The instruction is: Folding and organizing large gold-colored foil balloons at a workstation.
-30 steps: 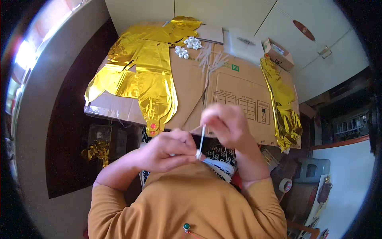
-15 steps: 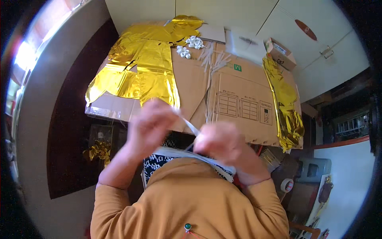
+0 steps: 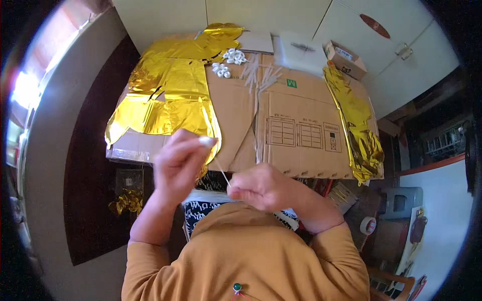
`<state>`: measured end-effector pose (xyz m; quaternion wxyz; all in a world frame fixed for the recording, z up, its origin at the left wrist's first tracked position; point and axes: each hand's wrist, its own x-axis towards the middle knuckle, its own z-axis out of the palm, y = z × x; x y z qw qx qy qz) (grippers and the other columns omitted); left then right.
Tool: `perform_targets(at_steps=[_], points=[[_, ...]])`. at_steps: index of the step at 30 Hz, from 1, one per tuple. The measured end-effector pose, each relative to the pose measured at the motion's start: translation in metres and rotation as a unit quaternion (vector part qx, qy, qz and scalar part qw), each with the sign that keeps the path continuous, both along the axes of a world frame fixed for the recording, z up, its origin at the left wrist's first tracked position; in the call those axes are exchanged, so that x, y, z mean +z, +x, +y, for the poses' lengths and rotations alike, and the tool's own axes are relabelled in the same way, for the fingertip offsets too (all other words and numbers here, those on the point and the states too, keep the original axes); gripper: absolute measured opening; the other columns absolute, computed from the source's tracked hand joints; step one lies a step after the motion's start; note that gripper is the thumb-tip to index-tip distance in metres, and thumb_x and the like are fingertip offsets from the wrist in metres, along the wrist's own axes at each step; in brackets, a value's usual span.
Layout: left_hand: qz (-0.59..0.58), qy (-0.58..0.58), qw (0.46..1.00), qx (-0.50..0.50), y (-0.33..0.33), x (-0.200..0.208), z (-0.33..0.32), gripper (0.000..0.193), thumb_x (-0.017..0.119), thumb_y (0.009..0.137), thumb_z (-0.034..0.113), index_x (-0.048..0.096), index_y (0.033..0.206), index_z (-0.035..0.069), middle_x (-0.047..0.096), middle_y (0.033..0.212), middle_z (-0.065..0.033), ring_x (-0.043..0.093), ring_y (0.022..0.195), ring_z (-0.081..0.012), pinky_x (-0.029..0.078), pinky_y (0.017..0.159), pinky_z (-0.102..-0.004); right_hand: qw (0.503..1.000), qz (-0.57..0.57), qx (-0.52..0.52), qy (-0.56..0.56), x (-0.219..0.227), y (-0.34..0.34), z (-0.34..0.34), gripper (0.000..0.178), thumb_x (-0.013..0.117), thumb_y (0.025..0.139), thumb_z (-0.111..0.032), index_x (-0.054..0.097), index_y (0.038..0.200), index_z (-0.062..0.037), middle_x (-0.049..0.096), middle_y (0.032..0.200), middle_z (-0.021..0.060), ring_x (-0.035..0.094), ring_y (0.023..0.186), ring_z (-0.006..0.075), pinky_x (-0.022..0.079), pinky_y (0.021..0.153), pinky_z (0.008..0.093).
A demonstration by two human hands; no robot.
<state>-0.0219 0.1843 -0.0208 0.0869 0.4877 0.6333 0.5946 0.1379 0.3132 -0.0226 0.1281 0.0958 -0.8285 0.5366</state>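
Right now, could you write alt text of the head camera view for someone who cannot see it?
Seen from above, a person in an orange top holds a thin white stick between the left hand and right hand. Beyond the hands lies flattened brown cardboard with crumpled gold foil balloons, small white plastic pieces and more white sticks.

A flattened cardboard sheet (image 3: 296,130) lies on the table (image 3: 165,15), with a large foil balloon (image 3: 165,95) spread over its left part and a narrow foil strip (image 3: 354,120) along its right edge. Behind the sheet's middle lie small plastic cups (image 3: 228,62) with a bundle of thin sticks (image 3: 261,78) just to their right, and a small box (image 3: 344,57) sits at the far right corner. In front of the sheet, the left hand (image 3: 178,163) and right hand (image 3: 261,188) hold a thin stick (image 3: 222,173) between them.
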Motion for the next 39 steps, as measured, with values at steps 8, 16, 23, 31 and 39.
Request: perform_targets(at_steps=[8, 16, 23, 31, 39], points=[[-0.041, -0.056, 0.993, -0.097, 0.002, -0.002, 0.009, 0.013, 0.059, 0.084, -0.002, 0.069, 0.092, 0.001, 0.059, 0.077, -0.0068, 0.055, 0.072, -0.0162, 0.043, 0.065, -0.0262, 0.998, 0.046, 0.026, 0.034, 0.008, -0.004, 0.004, 0.004, 0.061, 0.084, -0.008, 0.060, 0.081, -0.0040, 0.055, 0.072, 0.0122, 0.056, 0.065, 0.0267, 0.046, 0.060, 0.0342], [-0.247, -0.030, 0.961, -0.123, 0.002, -0.009, 0.010, 0.020, 0.059, 0.084, -0.002, 0.067, 0.102, 0.000, 0.055, 0.076, -0.0032, 0.051, 0.070, -0.0124, 0.041, 0.063, -0.0253, 0.999, 0.015, -0.035, -0.016, 0.010, -0.001, 0.010, 0.017, 0.060, 0.089, -0.018, 0.058, 0.082, -0.0033, 0.056, 0.068, 0.0106, 0.056, 0.063, 0.0199, 0.045, 0.060, 0.0342], [-0.129, -0.002, 0.981, -0.146, 0.004, -0.005, 0.005, 0.015, 0.060, 0.084, 0.000, 0.068, 0.098, 0.000, 0.056, 0.076, -0.0038, 0.049, 0.068, -0.0098, 0.039, 0.062, -0.0240, 0.995, -0.012, -0.074, 0.065, -0.011, 0.001, 0.023, 0.017, 0.061, 0.088, -0.018, 0.059, 0.080, -0.0035, 0.057, 0.067, 0.0103, 0.059, 0.066, 0.0210, 0.046, 0.061, 0.0337], [-0.473, 0.081, 0.846, -0.233, 0.005, -0.005, 0.006, 0.016, 0.056, 0.086, -0.001, 0.067, 0.098, 0.000, 0.062, 0.091, -0.0055, 0.056, 0.084, -0.0120, 0.045, 0.074, -0.0261, 0.997, -0.039, -0.059, -0.010, -0.006, -0.001, 0.025, 0.021, 0.055, 0.092, -0.021, 0.059, 0.080, -0.0039, 0.057, 0.071, 0.0101, 0.058, 0.066, 0.0217, 0.045, 0.061, 0.0318], [-0.134, -0.052, 0.981, -0.128, 0.004, 0.002, 0.006, 0.015, 0.058, 0.086, 0.001, 0.068, 0.097, 0.000, 0.058, 0.076, -0.0048, 0.054, 0.072, -0.0117, 0.041, 0.063, -0.0228, 0.999, 0.002, -0.039, 0.007, -0.006, -0.004, 0.023, 0.014, 0.057, 0.090, -0.015, 0.059, 0.081, -0.0036, 0.057, 0.072, 0.0109, 0.059, 0.068, 0.0218, 0.045, 0.061, 0.0323]])
